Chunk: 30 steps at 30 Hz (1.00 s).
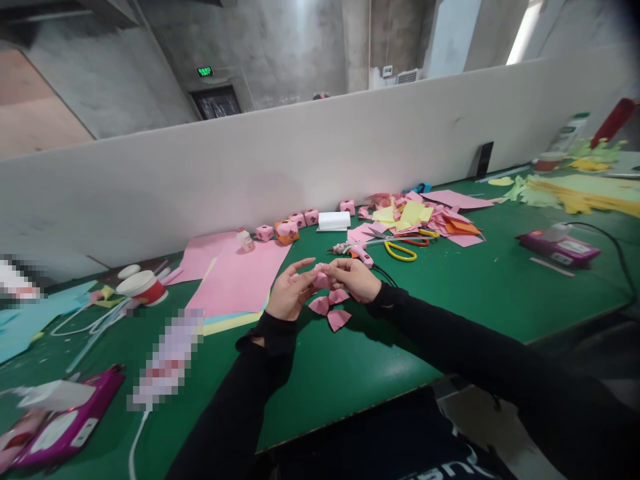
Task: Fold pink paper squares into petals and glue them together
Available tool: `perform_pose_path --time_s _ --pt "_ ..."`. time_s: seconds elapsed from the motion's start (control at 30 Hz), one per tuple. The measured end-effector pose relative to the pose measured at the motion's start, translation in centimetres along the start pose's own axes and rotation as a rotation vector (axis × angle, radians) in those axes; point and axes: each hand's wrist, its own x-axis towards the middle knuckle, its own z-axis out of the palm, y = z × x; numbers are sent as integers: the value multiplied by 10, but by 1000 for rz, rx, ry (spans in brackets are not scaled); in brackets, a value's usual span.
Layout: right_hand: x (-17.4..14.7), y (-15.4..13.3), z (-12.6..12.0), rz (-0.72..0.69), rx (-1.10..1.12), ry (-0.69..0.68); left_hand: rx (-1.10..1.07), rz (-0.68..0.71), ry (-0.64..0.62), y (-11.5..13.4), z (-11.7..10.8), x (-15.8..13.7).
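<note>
Between my two hands, above the green table (380,363), is a small folded pink paper piece (321,280). My left hand (290,290) grips it from the left, thumb and fingers closed on its edge. From the right, my right hand (356,279) pinches the same piece. The fingers partly cover its shape. Just below my hands lie a few loose folded pink paper pieces (339,319). Beyond my right hand rests a pink glue gun (361,253) with a black cord, beside yellow-handled scissors (400,251).
Pink paper sheets (240,283) lie to the left. Folded pink paper cubes (265,233) line the white partition (260,167). A scrap pile (415,213) sits at the back. A paper cup (143,287) stands left. Purple power strips (557,250) lie on both sides.
</note>
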Motion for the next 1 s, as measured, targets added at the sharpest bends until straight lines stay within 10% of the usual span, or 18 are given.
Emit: perform_pose_path --time_s 1.0 --pt "-1 -3 -2 -36 -85 8 -14 -60 -73 7 -5 1"
